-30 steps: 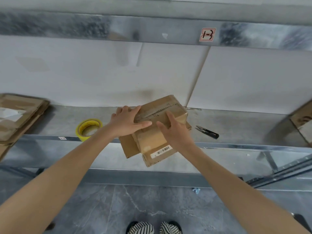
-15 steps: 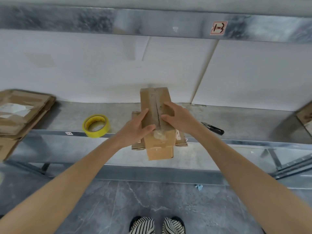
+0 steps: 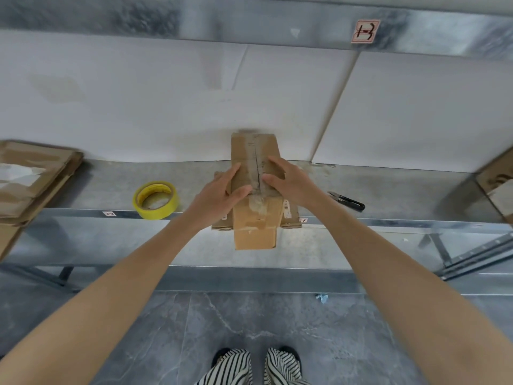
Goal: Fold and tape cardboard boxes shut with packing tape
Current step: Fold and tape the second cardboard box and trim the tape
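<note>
**Both hands gripping a box on the metal shelf**

The box (image 3: pixel 255 218) is standing at the middle of the metal shelf (image 3: pixel 388 190), its long top face running from 12 to 6 o'clock and its near end hanging over the shelf's front edge. It is sitting on a flat piece of cardboard (image 3: pixel 292 218). A worn strip of clear tape is running along the centre seam of the top.

The left hand (image 3: pixel 219 195) is clasping the box from 9 o'clock, fingers lying along the left edge and thumb pressing on top just beside the seam. The right hand (image 3: pixel 291 182) is clasping it from 3 o'clock, fingers bending over the right edge and thumb pointing at the seam. The two thumbs are lying near each other, apart

A yellow tape roll (image 3: pixel 155 200) is lying flat at 9 o'clock of the box, near the left hand and not touching it. Black snips (image 3: pixel 347 201) are lying at 3 o'clock. A pile of flattened cardboard (image 3: pixel 33 179) is resting at the far 9 o'clock end of the shelf
</note>
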Available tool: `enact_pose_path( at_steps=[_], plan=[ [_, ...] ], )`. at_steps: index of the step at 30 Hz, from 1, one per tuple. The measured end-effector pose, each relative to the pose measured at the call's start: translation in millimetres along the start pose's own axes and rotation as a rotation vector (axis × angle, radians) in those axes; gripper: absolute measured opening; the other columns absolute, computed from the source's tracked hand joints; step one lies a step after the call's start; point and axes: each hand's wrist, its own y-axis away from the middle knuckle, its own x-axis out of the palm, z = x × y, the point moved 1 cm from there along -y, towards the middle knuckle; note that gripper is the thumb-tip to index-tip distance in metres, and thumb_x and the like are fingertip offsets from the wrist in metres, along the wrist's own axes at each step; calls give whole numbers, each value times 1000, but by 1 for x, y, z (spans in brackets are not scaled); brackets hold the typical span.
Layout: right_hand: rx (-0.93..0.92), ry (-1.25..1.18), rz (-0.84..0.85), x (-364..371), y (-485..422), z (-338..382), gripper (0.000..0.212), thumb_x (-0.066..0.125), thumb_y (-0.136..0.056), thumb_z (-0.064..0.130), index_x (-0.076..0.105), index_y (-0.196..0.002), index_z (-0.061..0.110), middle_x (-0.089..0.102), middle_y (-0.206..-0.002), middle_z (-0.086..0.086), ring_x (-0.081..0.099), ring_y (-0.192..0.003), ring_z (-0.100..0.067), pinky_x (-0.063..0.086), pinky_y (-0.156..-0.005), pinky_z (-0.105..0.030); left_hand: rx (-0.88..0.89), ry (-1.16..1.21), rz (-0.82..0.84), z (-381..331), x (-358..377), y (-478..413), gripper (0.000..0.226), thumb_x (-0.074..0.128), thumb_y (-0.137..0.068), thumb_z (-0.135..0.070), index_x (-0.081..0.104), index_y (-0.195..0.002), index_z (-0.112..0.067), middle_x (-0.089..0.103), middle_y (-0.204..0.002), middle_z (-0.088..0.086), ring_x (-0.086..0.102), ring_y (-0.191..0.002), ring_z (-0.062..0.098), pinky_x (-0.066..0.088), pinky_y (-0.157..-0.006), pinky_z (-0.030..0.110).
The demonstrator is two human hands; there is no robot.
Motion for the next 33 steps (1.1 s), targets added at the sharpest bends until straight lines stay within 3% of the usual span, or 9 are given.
enact_pose_path(
  at_steps=[5,8,10,14,20,25,27,30,33],
  plan=[
    [-8,248,-39,-4,3,7,57,52,-93,39,35,-145,25,32,-148,-5,36,-133,-27,34,-108,-46,-103,142,-152,37,-17,8,52,43,-99,-41,31,-147,-25,53,-129,0,53,-107,17,42,-88,32],
    [-49,358,-96,-3,7,15,54,50,-94,35,35,-144,26,26,-154,-2,27,-138,-28,27,-111,-50,-235,-118,-255,82,-40,12,46,47,-96,-29,42,-140,-16,51,-136,12,51,-119,30,39,-97,39],
    [-69,360,-117,-1,9,20,52,48,-94,35,37,-144,25,29,-153,0,27,-138,-26,27,-111,-50,-309,-310,-271,106,-54,17,35,46,-94,-25,54,-126,-12,56,-125,15,51,-115,35,36,-94,40],
    [-63,354,-143,2,13,24,49,46,-96,35,39,-143,24,32,-151,2,26,-139,-24,24,-112,-49,-360,-641,-67,136,-65,28,26,49,-88,-35,61,-89,-12,57,-94,8,51,-107,33,34,-90,40],
    [-73,380,-214,6,21,36,46,44,-96,32,40,-141,24,28,-153,3,16,-143,-21,14,-114,-54,-158,-775,-65,152,-63,31,29,46,-95,-21,59,-121,-17,62,-120,5,50,-117,27,18,-108,43],
    [-238,292,-305,12,23,71,45,47,-95,22,44,-140,21,32,-152,-1,21,-143,-18,13,-117,-44,162,-606,-256,120,-83,32,13,58,-90,-15,64,-101,-10,66,-99,7,62,-96,32,29,-101,44],
    [-291,184,-236,18,24,88,47,49,-94,17,42,-141,21,33,-152,-1,26,-141,-17,19,-115,-31,296,-586,-305,99,-93,34,12,63,-88,-13,65,-99,-10,67,-95,7,62,-90,31,33,-98,43],
    [-284,2,-58,28,25,105,58,51,-89,6,39,-143,21,35,-150,4,35,-135,-12,28,-94,-12,463,-537,-334,69,-101,40,17,55,-89,-25,64,-94,-12,64,-92,3,56,-85,23,38,-92,40],
    [-240,-126,22,37,23,113,66,58,-83,3,37,-144,19,40,-146,3,35,-135,-10,37,-101,-23,550,-444,-328,46,-101,46,25,47,-87,-32,62,-89,-13,59,-88,-2,41,-78,11,33,-85,30]
  ],
)
